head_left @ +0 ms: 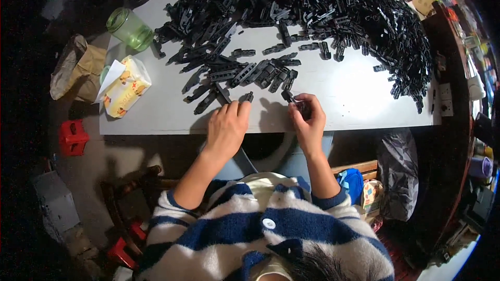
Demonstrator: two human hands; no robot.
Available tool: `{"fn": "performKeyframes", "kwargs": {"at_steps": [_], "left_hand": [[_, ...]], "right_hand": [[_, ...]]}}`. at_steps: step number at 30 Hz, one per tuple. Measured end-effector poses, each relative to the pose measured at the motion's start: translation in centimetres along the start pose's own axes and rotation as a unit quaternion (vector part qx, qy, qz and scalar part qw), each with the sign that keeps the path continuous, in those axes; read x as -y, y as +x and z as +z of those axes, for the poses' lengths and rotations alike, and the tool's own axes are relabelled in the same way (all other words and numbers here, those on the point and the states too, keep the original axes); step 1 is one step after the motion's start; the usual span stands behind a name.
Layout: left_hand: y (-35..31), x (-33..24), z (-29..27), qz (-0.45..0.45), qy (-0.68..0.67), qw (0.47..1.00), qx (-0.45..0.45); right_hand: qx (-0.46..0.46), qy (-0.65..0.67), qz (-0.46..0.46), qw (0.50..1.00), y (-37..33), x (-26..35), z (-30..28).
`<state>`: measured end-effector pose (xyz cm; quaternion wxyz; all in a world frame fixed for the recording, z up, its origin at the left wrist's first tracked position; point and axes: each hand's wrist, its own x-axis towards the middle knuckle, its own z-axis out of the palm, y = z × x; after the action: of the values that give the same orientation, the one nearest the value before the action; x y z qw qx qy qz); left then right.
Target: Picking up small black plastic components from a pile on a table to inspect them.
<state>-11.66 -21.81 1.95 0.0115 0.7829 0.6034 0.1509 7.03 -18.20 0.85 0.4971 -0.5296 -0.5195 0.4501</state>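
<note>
Many long, slotted black plastic parts (271,75) lie loose on the white table in front of me. Close to the near edge, my left hand (227,125) is closed, its back turned up. A small black plastic part (249,97) sticks out past its fingertips, while the palm side is hidden. To its right, my right hand (311,119) pinches another black plastic part (287,96) between thumb and fingers, and one end points up and left. The two hands are apart, with bare tabletop between them.
A large heap of similar black parts (333,5) spreads across the back and right of the table (172,122). At the left stand a greenish jar (130,28) and a yellow tissue pack (127,88). A brown paper bag (80,70) is beyond the table's left edge.
</note>
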Motion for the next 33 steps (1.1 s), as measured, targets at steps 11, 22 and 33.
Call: {"fn": "performKeyframes", "kwargs": {"at_steps": [11, 22, 33], "left_hand": [[0.0, -2.7, -2.0, -0.096, -0.52, 0.848, 0.005], [0.2, -3.6, -3.7, -0.046, -0.493, 0.869, -0.002], [-0.1, -4.1, -5.0, -0.066, -0.548, 0.834, 0.025]], "right_hand": [[0.167, 0.169, 0.062, 0.969, -1.8, 4.0, 0.2], [0.223, 0.041, -0.139, 0.964, -1.2, 5.1, -0.7], [0.191, 0.412, 0.167, 0.875, -3.4, 4.9, 0.4]]}}
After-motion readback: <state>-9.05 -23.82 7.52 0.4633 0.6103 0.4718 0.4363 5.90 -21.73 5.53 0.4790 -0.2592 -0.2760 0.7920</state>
